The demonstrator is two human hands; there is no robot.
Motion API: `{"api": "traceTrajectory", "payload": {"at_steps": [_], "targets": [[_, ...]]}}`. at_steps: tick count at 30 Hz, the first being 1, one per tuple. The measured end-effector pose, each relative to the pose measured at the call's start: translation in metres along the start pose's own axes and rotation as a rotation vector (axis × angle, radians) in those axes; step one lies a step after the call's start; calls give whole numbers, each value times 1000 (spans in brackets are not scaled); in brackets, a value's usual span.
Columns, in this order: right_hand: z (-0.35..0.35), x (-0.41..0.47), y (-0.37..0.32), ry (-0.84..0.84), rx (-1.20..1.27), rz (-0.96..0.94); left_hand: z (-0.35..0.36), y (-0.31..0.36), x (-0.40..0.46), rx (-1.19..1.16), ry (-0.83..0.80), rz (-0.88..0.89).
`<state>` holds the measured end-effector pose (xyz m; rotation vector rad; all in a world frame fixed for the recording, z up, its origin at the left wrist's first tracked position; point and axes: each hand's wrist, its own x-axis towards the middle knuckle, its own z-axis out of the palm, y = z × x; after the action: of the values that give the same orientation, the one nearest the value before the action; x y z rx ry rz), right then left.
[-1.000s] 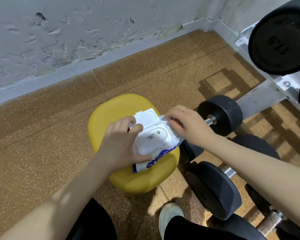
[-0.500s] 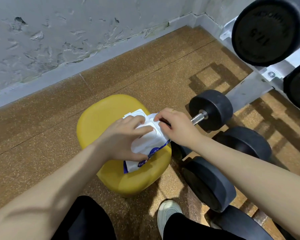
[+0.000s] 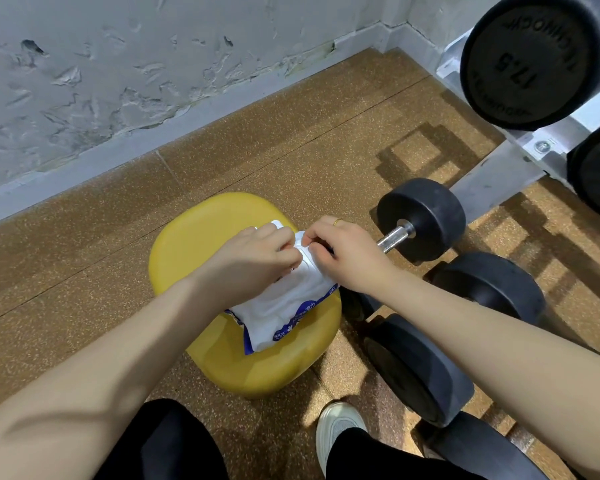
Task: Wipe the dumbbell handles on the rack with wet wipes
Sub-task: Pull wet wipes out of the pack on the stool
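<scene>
Your white soft pack of wet wipes with blue printed edging (image 3: 284,313) lies flat on the rounded yellow plastic stool (image 3: 194,237), its long axis running from the near right edge of the seat up and away to the left, the lid end pointing away from you. Your left hand (image 3: 253,261) rests on the far half of the pack with its fingers curled down over the top, gripping it there. Your right hand (image 3: 340,251) meets it from the right, fingers bent and tips pinching at the pack's top surface just beside your left fingertips; whether a wipe is between them cannot be told. A gold ring (image 3: 337,222) sits on one finger of that hand. Just right of the stool, a black round-headed dumbbell with a chrome handle (image 3: 421,218) lies on the speckled brown rubber floor (image 3: 84,271), its handle pointing toward your right wrist. More black dumbbells (image 3: 489,289) lie nearer you on the floor. On the grey metal rack (image 3: 492,183) at upper right sits a large black dumbbell marked 17.5 (image 3: 523,60).
</scene>
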<state>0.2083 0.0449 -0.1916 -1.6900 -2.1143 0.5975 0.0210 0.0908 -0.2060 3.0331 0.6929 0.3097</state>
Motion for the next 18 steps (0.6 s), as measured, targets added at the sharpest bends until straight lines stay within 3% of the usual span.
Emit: {"api": "traceTrajectory", "payload": {"at_steps": [5,10,18], "targets": [[0,1,-5,-49,49,62,-2,-2,11,51,45,165],[3,0,-5,-139,25,130,3,-2,4,75,31,156],[15,-2,-26,-133,-78,178,3,-5,-11,-31,-7,143]]}}
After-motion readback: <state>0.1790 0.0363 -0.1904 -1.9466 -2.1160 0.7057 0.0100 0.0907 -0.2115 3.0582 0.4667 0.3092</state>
